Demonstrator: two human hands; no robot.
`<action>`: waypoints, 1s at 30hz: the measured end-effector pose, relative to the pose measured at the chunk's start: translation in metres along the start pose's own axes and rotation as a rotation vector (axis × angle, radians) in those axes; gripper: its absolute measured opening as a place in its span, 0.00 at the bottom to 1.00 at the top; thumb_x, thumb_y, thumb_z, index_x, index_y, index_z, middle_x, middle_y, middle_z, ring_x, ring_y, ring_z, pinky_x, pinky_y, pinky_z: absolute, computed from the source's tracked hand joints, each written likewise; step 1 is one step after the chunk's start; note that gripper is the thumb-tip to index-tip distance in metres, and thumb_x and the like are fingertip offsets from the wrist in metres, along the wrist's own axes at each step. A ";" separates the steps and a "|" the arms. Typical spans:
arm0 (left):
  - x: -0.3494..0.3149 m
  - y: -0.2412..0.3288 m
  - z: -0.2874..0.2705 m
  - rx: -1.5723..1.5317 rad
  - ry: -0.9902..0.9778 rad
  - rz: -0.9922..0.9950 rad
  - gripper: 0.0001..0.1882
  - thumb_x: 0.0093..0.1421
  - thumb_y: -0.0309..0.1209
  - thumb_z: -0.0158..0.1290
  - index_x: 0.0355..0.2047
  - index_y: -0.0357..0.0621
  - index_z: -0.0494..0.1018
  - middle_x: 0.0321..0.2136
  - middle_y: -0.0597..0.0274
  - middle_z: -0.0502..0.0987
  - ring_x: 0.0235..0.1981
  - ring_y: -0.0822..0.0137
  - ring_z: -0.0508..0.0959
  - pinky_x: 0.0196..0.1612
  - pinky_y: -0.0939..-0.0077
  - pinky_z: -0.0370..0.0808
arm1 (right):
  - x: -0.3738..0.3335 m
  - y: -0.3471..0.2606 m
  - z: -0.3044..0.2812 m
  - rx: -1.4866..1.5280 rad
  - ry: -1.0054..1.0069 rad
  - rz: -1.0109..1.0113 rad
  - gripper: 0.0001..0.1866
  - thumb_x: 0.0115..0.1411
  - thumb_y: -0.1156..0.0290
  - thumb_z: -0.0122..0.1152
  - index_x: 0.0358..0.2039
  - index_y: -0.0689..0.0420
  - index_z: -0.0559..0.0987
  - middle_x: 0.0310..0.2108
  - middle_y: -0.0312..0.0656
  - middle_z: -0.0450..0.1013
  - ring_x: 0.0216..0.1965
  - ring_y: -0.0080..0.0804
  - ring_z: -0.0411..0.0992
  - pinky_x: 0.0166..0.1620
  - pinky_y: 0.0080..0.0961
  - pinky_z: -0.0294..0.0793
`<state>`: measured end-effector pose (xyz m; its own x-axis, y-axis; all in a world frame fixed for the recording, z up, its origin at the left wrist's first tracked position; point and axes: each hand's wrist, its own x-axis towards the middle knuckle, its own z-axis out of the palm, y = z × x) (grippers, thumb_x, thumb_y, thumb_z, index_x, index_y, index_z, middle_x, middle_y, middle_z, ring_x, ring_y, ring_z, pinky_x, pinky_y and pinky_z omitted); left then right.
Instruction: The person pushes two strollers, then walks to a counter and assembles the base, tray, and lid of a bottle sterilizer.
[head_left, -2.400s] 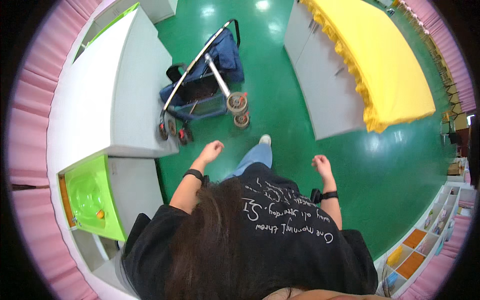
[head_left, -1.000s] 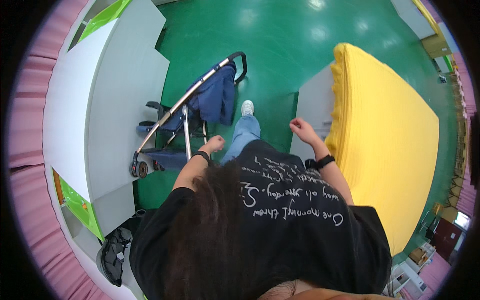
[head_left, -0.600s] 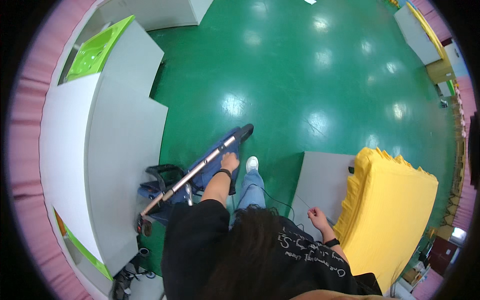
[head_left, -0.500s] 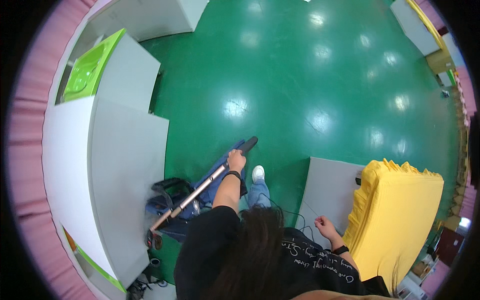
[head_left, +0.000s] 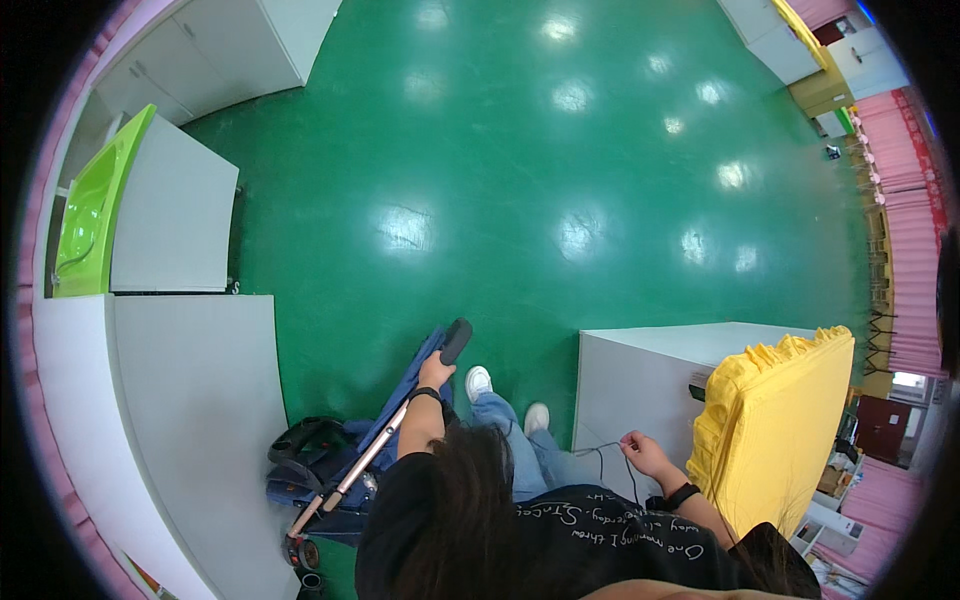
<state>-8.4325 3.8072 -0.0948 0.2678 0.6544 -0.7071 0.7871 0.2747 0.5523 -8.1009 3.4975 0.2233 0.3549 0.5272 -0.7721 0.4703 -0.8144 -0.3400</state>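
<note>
My left hand (head_left: pixel 435 372) is wrapped round the upper frame of a folded stroller (head_left: pixel 365 462), just below its dark grey handle grip (head_left: pixel 457 340). The stroller leans at a slant on my left, with a copper-coloured metal tube, blue fabric and small dark wheels (head_left: pixel 302 552) at its lower end. Part of it is hidden behind my arm. At my right side, my right hand (head_left: pixel 645 455) is pinched closed on a thin dark cord (head_left: pixel 598 447), which loops down in front of me. Where the cord ends is hidden by my body.
White cabinets (head_left: pixel 195 370) line the left, with a bright green sink (head_left: pixel 95 215) farther along. A light grey box-shaped unit (head_left: pixel 635 380) stands close on my right, beside a yellow cloth-covered piece (head_left: pixel 785 430). Shiny green floor (head_left: pixel 480 200) stretches ahead.
The stroller and my left hand now sit lower and farther left in the picture. Both my shoes show now. My right hand is slightly higher beside the grey unit, still on the cord.
</note>
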 end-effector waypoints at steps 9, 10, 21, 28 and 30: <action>-0.054 0.031 -0.019 -0.041 0.186 0.038 0.27 0.43 0.52 0.60 0.32 0.40 0.73 0.26 0.53 0.77 0.30 0.55 0.77 0.33 0.63 0.71 | 0.027 -0.023 -0.008 -0.154 -0.083 -0.138 0.12 0.55 0.65 0.55 0.34 0.60 0.73 0.29 0.47 0.74 0.29 0.38 0.74 0.34 0.31 0.73; -0.064 0.032 -0.022 -0.049 0.187 0.027 0.28 0.43 0.55 0.59 0.32 0.42 0.74 0.28 0.52 0.77 0.33 0.53 0.77 0.34 0.61 0.70 | 0.031 -0.034 -0.012 -0.173 -0.094 -0.156 0.12 0.55 0.65 0.55 0.34 0.60 0.73 0.29 0.47 0.74 0.29 0.38 0.74 0.34 0.31 0.73; -0.202 0.055 -0.051 -0.095 0.373 0.113 0.25 0.41 0.54 0.61 0.26 0.45 0.74 0.25 0.53 0.77 0.30 0.51 0.76 0.32 0.60 0.71 | 0.084 -0.117 -0.014 -0.392 -0.162 -0.525 0.13 0.57 0.63 0.53 0.35 0.61 0.73 0.31 0.47 0.74 0.32 0.40 0.73 0.37 0.31 0.72; -0.325 0.055 -0.065 -0.134 0.470 0.212 0.26 0.40 0.53 0.62 0.26 0.43 0.73 0.23 0.54 0.75 0.29 0.52 0.75 0.31 0.61 0.69 | 0.140 -0.165 0.008 -0.493 -0.234 -0.726 0.19 0.58 0.57 0.52 0.37 0.62 0.72 0.32 0.49 0.74 0.34 0.39 0.74 0.38 0.31 0.72; -0.362 0.052 -0.071 -0.148 0.478 0.216 0.25 0.40 0.53 0.62 0.27 0.43 0.73 0.23 0.54 0.75 0.29 0.52 0.75 0.31 0.61 0.69 | 0.154 -0.177 0.024 -0.449 -0.303 -0.719 0.20 0.58 0.55 0.51 0.38 0.61 0.72 0.33 0.51 0.74 0.35 0.43 0.73 0.39 0.33 0.71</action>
<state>-8.5277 3.6349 0.2212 0.1052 0.9450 -0.3098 0.6465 0.1717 0.7433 -8.1486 3.7170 0.1518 -0.3455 0.7345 -0.5841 0.7906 -0.1076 -0.6029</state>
